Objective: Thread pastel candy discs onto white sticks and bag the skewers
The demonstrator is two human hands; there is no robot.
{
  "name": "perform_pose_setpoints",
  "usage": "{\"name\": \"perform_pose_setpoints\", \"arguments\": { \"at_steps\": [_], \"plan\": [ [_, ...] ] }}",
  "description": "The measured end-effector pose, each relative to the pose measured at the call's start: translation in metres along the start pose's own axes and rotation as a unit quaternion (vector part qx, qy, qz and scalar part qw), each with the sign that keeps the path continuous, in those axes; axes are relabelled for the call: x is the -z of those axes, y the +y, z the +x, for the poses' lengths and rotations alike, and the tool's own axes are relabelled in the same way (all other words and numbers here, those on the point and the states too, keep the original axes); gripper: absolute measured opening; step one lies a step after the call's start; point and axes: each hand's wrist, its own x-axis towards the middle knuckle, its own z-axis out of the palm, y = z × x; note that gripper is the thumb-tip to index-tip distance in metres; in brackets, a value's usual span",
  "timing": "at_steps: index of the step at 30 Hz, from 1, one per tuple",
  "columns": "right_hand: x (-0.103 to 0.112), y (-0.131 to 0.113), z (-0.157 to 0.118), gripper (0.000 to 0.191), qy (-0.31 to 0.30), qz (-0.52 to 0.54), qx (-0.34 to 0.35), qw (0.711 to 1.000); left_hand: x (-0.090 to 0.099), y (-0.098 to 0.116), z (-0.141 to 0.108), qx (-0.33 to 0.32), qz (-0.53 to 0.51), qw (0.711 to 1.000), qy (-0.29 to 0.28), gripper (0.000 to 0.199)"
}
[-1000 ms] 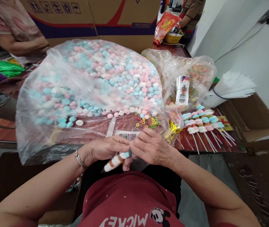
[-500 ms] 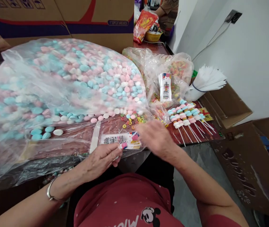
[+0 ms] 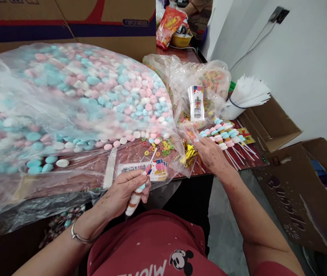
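Observation:
My left hand (image 3: 129, 188) is closed round a wrapped candy skewer (image 3: 133, 203), whose white stick points up and away past the thumb. Beyond it, printed bags (image 3: 160, 170) lie on the dark red table (image 3: 93, 165). My right hand (image 3: 211, 154) rests at the near end of the finished skewers (image 3: 226, 135), beside gold twist ties (image 3: 190, 154); its fingertips are partly hidden, so what they hold, if anything, cannot be made out. Small ring candies (image 3: 158, 147) lie between the hands, farther back.
A large clear bag of pastel candies (image 3: 94, 92) covers the left side. Behind the skewers are a bag of gummies (image 3: 215, 76), a stack of printed bags (image 3: 196, 103) and a cup of white sticks (image 3: 234, 110). Open cardboard boxes (image 3: 284, 191) stand at the right.
My right hand has moved right, from over the printed bags to the skewers, uncovering the gold ties. My left hand has turned, and the wrapped skewer in it now shows.

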Motion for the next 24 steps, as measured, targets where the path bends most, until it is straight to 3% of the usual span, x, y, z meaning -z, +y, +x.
{"name": "perform_pose_setpoints", "arguments": {
  "at_steps": [10, 15, 18, 21, 22, 24],
  "plan": [
    [0.000, 0.010, -0.008, 0.026, 0.122, 0.058, -0.111, 0.985, -0.009, 0.000, 0.005, -0.022, -0.067, 0.998, 0.001, 0.033],
    [0.001, 0.005, -0.009, 0.025, 0.170, 0.150, -0.163, 0.960, -0.012, -0.001, 0.007, -0.038, -0.069, 0.997, 0.005, 0.034],
    [0.003, -0.011, -0.009, 0.020, 0.163, 0.314, -0.235, 0.905, -0.017, -0.001, 0.009, -0.042, -0.025, 0.999, -0.007, 0.037],
    [0.008, -0.036, -0.009, 0.017, 0.123, 0.512, -0.323, 0.787, -0.027, 0.003, 0.014, -0.039, 0.017, 0.998, -0.048, 0.040],
    [0.011, -0.046, -0.009, 0.018, 0.112, 0.543, -0.331, 0.763, -0.032, 0.005, 0.016, -0.041, 0.027, 0.997, -0.061, 0.040],
    [0.017, -0.065, -0.008, 0.019, 0.091, 0.572, -0.312, 0.753, -0.040, 0.010, 0.020, -0.047, 0.039, 0.994, -0.086, 0.040]
  ]
}}
